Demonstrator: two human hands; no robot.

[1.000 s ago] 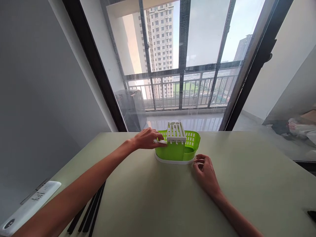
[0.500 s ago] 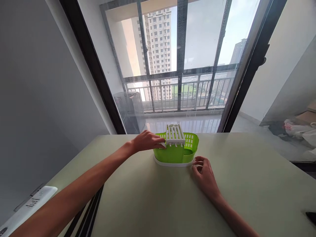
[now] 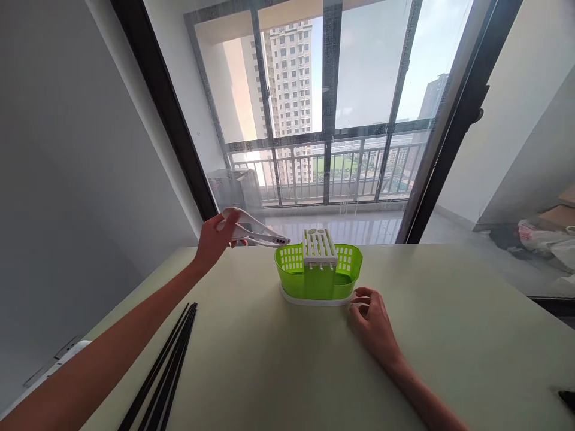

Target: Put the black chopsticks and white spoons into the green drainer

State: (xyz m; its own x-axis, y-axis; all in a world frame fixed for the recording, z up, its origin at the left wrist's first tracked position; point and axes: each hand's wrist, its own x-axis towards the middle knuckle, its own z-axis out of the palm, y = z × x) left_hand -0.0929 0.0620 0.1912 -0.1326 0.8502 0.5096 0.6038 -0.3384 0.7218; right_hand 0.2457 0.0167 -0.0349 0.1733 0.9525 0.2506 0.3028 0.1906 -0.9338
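Note:
My left hand (image 3: 220,234) is closed on white soup spoons (image 3: 256,232), held in the air left of a green cutlery basket (image 3: 320,282). Their bowl ends are in my fingers, and the patterned handle ends point right, just above the basket's left rim. The exact number of spoons cannot be made out. The basket stands upright on a white base, with a white slatted rack (image 3: 320,246) and small hooks across its middle. Curled at the base's right end, my right hand (image 3: 372,314) has thumb and fingertips against it; some of the contact is hidden.
Several dark chopsticks (image 3: 168,368) lie on the pale green table (image 3: 287,365) at the left front. A white object (image 3: 58,362) is mostly behind my left forearm. A small black item (image 3: 566,398) sits at the right edge. Glass doors stand behind the table.
My left hand has moved from the basket's left side up and leftward, bringing the white soup spoons out into view. My right hand keeps its place at the base.

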